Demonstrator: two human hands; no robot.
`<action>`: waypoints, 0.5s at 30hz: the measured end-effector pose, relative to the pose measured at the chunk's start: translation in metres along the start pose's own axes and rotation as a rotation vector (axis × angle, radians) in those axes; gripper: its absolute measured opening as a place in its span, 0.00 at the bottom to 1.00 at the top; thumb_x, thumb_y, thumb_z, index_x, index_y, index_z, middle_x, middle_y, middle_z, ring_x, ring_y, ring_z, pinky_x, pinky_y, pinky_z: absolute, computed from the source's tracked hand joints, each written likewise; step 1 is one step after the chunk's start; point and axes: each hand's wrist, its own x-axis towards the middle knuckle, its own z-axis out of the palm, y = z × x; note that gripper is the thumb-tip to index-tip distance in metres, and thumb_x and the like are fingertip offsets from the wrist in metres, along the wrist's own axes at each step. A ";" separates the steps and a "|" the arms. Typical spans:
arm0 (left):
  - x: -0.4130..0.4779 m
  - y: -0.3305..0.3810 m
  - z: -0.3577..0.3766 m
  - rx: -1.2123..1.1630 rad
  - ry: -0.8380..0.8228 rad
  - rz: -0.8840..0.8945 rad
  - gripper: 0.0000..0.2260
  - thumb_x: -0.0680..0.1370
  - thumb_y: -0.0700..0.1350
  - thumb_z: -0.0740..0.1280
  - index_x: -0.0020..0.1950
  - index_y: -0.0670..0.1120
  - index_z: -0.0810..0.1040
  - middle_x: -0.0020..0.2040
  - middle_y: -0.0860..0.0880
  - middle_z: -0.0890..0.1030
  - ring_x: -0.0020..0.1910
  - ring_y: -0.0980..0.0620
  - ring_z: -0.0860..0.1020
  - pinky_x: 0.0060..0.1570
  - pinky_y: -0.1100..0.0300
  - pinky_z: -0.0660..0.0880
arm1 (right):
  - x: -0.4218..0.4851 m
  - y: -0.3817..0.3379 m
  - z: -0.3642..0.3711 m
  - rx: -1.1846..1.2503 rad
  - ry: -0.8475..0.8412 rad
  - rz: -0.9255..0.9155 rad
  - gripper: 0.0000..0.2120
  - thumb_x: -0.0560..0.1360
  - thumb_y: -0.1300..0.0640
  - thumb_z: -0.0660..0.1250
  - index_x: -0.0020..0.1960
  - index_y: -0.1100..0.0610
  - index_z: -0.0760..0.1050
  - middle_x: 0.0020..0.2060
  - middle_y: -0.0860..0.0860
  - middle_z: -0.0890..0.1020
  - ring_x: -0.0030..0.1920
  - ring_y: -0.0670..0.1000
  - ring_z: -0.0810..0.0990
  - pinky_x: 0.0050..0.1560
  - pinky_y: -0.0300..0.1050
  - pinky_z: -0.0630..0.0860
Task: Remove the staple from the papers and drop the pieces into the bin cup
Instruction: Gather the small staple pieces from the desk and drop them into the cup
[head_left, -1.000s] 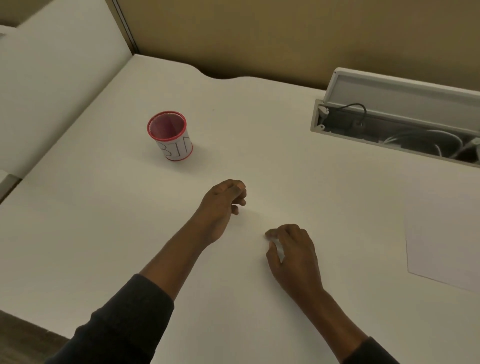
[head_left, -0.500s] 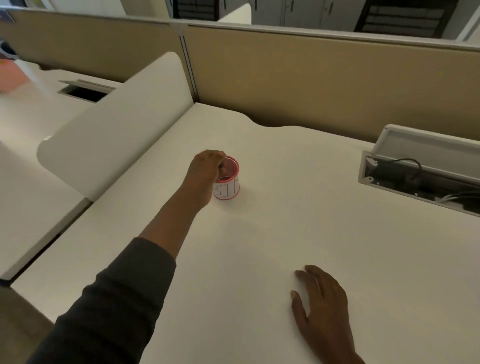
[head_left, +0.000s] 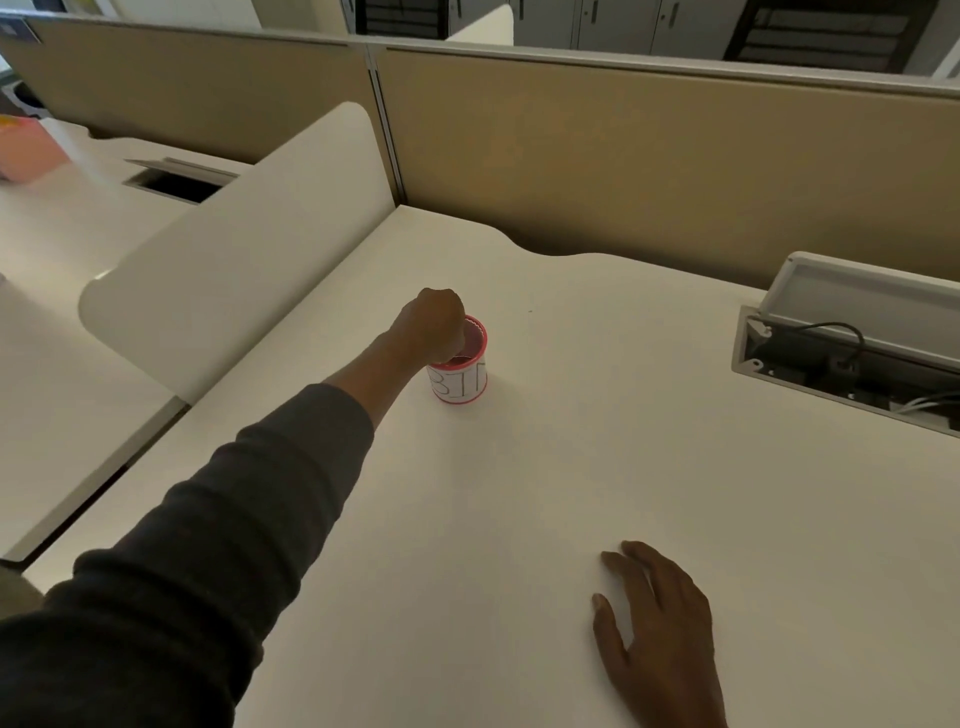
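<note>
the left hand (head_left: 434, 325) is at centre frame, over the rim of the bin cup (head_left: 460, 371), fingers curled downward into its mouth; this placement suits a release straight into the cup, so small pieces would not scatter on the worktop (head_left: 597, 426); whether the curled fingers hold a staple piece cannot be told, as the fingertips are hidden and any piece would be too small to see; the right hand (head_left: 657, 631) lies at lower right, palm down, fingers spread and flat on the white surface, gripping nothing visible; it probably steadies the papers, but white paper cannot be told apart from the white worktop there; the cup stands upright, label facing the camera; an open cable box (head_left: 852, 338) sits at the right edge, well apart; a white side panel (head_left: 234, 249) stands at the left; nothing obstructs the cup.
</note>
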 end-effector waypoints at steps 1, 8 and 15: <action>0.000 0.000 0.000 0.014 -0.008 0.004 0.13 0.78 0.38 0.66 0.60 0.37 0.80 0.54 0.40 0.83 0.54 0.41 0.81 0.43 0.56 0.75 | 0.000 0.000 0.000 -0.001 0.000 -0.001 0.22 0.74 0.46 0.61 0.62 0.53 0.80 0.63 0.50 0.78 0.63 0.55 0.77 0.63 0.48 0.66; 0.002 0.002 0.002 0.070 0.037 -0.004 0.13 0.77 0.41 0.68 0.60 0.39 0.80 0.54 0.41 0.83 0.54 0.42 0.81 0.41 0.56 0.73 | 0.000 0.000 -0.001 -0.005 -0.005 -0.008 0.21 0.74 0.46 0.61 0.62 0.53 0.79 0.63 0.50 0.77 0.64 0.54 0.76 0.63 0.52 0.68; 0.002 0.003 0.004 0.042 0.051 -0.009 0.14 0.77 0.40 0.68 0.62 0.39 0.80 0.55 0.41 0.83 0.54 0.41 0.81 0.43 0.56 0.75 | 0.000 -0.002 -0.004 -0.009 -0.029 -0.006 0.21 0.74 0.46 0.61 0.62 0.53 0.79 0.64 0.49 0.76 0.64 0.53 0.75 0.65 0.50 0.67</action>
